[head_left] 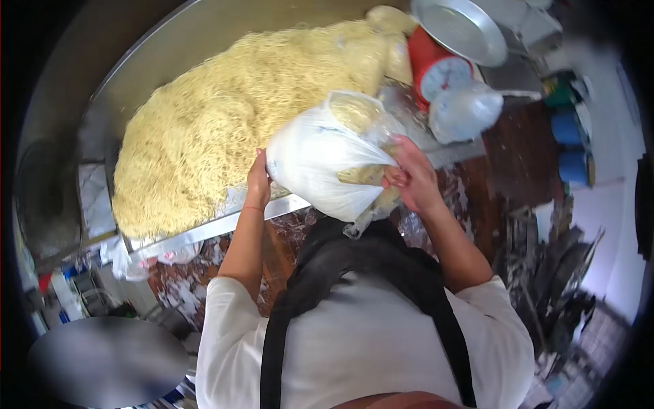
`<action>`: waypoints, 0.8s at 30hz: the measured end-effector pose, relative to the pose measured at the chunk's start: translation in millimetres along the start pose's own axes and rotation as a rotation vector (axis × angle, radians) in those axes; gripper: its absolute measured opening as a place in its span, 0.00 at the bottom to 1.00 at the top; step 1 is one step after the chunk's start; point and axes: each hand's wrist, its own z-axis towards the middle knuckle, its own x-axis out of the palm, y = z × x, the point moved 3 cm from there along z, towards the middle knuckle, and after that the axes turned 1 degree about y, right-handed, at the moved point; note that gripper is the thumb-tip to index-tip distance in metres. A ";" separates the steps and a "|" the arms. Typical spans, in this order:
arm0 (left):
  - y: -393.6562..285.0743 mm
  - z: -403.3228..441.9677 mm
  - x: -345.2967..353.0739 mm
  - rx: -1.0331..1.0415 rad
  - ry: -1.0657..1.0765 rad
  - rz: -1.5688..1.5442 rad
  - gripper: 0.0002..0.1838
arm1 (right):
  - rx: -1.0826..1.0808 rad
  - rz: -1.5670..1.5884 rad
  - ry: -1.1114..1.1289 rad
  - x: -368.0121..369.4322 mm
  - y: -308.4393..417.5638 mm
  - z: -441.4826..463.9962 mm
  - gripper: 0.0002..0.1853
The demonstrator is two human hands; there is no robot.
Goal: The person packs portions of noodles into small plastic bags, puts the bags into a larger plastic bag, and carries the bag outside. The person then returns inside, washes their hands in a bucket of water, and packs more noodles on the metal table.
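Note:
A white plastic bag [306, 160] with yellow noodles [354, 112] showing through its opening is held in front of my body. My left hand [259, 180] holds the bag at its rounded left end, with most of its fingers hidden behind it. On the other side, my right hand [413, 178] is closed on the bag's gathered edge, pulling the plastic into tight folds. A clear plastic piece hangs below the bag's lower corner. Just beyond the bag, a large heap of loose yellow noodles [204, 143] spreads over a metal-edged tray [225, 226].
A red scale [429, 58] with a round dial stands at the back right, a metal pan [463, 28] on top. Beside it are a clump of clear plastic bags [466, 110] and filled bags [395, 48]. Blue containers [572, 146] stand far right. A blurred round shape [109, 361] is lower left.

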 end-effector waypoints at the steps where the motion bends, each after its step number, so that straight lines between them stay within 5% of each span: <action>1: 16.8 17.1 4.2 -0.003 0.076 -0.075 0.35 | -0.020 -0.040 -0.046 -4.0 -1.5 -8.9 0.22; 5: 27.0 22.8 39.9 0.021 0.295 -0.213 0.33 | -0.128 -0.456 0.035 38.2 16.0 -22.7 0.19; 7: 9.0 -10.1 71.0 0.062 0.395 -0.193 0.30 | -0.271 -0.323 0.104 54.3 20.3 -24.7 0.17; 9: 3.7 -38.0 97.7 0.027 0.416 -0.174 0.24 | -0.494 -0.567 0.070 53.5 45.8 -36.6 0.18; 11: 2.9 -80.7 131.9 0.059 0.443 -0.109 0.25 | -0.455 -0.575 0.064 49.1 90.7 -63.2 0.18; 17: 79.1 -145.9 211.9 -0.142 0.425 -0.133 0.30 | -0.711 -0.661 -0.139 -22.0 178.6 -142.0 0.17; 24: 142.4 -184.3 378.3 -0.231 0.575 -0.032 0.30 | -0.746 -0.828 -0.331 -134.7 258.8 -236.0 0.17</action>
